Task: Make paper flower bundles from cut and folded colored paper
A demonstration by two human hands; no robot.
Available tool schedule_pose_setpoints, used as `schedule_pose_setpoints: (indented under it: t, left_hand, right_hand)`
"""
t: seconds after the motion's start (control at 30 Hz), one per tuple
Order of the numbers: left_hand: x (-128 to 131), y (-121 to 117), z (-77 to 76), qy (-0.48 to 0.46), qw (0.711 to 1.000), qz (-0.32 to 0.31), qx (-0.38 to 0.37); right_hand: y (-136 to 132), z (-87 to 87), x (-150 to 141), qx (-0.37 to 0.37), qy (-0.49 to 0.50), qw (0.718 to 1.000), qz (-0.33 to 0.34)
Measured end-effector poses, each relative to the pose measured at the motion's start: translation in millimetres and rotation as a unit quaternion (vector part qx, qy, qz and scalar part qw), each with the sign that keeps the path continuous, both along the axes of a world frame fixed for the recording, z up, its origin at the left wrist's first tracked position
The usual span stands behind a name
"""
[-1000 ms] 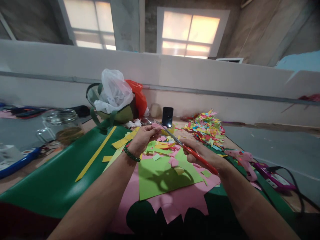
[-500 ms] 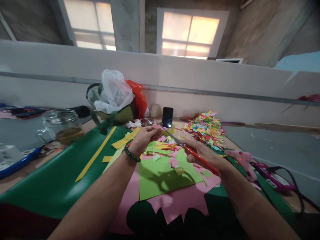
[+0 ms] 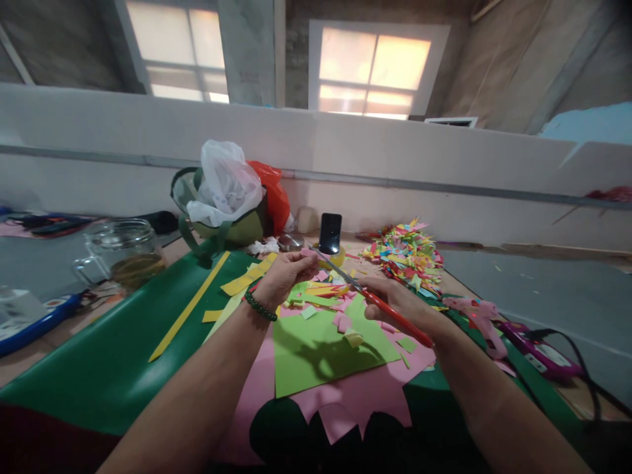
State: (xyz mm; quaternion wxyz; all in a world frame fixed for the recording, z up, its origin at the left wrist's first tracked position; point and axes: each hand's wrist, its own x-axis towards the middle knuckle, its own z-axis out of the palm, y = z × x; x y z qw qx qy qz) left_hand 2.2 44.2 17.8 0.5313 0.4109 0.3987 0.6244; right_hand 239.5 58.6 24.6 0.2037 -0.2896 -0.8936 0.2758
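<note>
Between the fingertips of my left hand [image 3: 291,271] is a small piece of pink paper [image 3: 308,253], pinched near the middle of the view. My right hand [image 3: 395,303] grips a pair of red-handled scissors [image 3: 378,301], whose metal blades point up and left to the pink piece. Whether the blades touch it I cannot tell. Under both hands lie a light green sheet of paper [image 3: 316,359] and a larger pink sheet [image 3: 340,411] with a jagged edge. Small pink, green and yellow scraps [image 3: 323,289] are scattered over them.
A heap of colourful paper cuttings [image 3: 407,253] lies at the back right, a pink glue gun [image 3: 476,313] in front of it. A phone [image 3: 330,234] stands upright at the back. Leftward are a stuffed bag [image 3: 232,227], a glass jug [image 3: 123,247] and a yellow strip [image 3: 190,306].
Both hands keep almost the same place. The scissors have shifted very slightly, and a small yellowish scrap over the green sheet looks settled or turned a little.
</note>
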Motion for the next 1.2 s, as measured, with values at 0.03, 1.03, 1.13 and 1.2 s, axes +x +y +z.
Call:
schedule_pose_setpoints:
  t: [0.03,1.03,1.13,1.2]
  left_hand:
    - [-0.2,0.2,-0.2,0.002,1.000,-0.002,-0.002]
    - [-3.9,6.6,-5.6,0.156,0.987,-0.005,0.023]
    - [0.2,5.5,-5.7,0.192,0.981,-0.014,0.027]
    - [3.2,3.6,-4.4,0.220,0.975,-0.029,0.035]
  right_hand:
    - [-0.2,0.3,-0.2,-0.001,0.001,1.000,-0.001]
    - [11.7,-14.6,-10.0,0.054,-0.398,0.892,-0.208]
    - [16.4,-18.2,-9.7,0.038,-0.403,0.892,-0.199]
    - [18.4,-16.6,-7.3,0.027,-0.407,0.894,-0.184]
